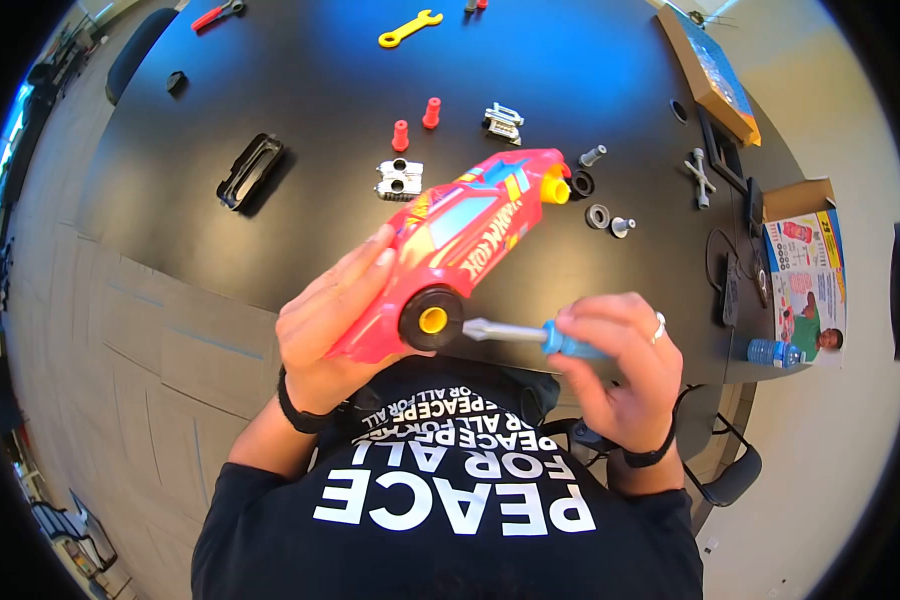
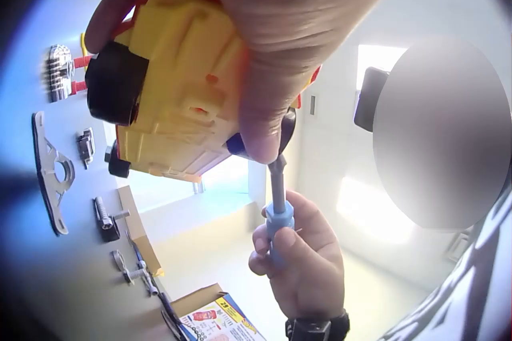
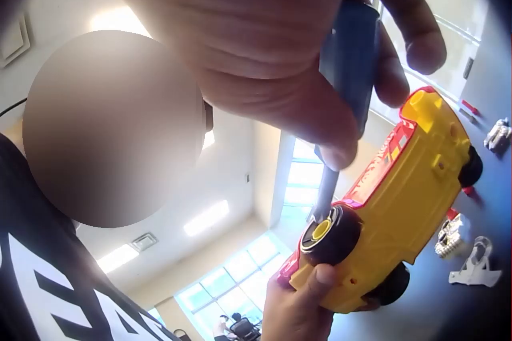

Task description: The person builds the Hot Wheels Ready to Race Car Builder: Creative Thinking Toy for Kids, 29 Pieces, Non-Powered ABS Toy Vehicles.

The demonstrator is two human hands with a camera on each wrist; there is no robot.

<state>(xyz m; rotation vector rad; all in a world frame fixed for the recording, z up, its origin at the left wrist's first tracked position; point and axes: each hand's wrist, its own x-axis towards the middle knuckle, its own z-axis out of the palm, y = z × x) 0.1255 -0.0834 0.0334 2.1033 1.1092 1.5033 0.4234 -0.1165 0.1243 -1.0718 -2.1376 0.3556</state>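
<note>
My left hand [image 1: 340,300] grips a red toy car [image 1: 460,235] above the table's near edge, thumb across its yellow underside [image 2: 180,93]. A black wheel [image 3: 340,233] with a yellow hub faces my right hand [image 1: 625,360]. Between the right fingers and thumb is a screwdriver [image 1: 573,343] with a blue handle and a grey shaft. Its tip points at that wheel, right at the tyre's edge in the head view and overlapping the wheel in the right wrist view. At the car's far front corner, a yellow stub [image 1: 556,188] shows with no wheel on it.
Beyond the car on the dark table lie two red pegs [image 1: 401,135], silver engine-like parts [image 1: 400,180], loose black wheels [image 1: 582,184] and grey bolts [image 1: 593,156]. A black tray-like part [image 1: 251,172] lies left. Right stand a cross wrench [image 1: 700,180], a printed box [image 1: 805,270] and a bottle [image 1: 773,352].
</note>
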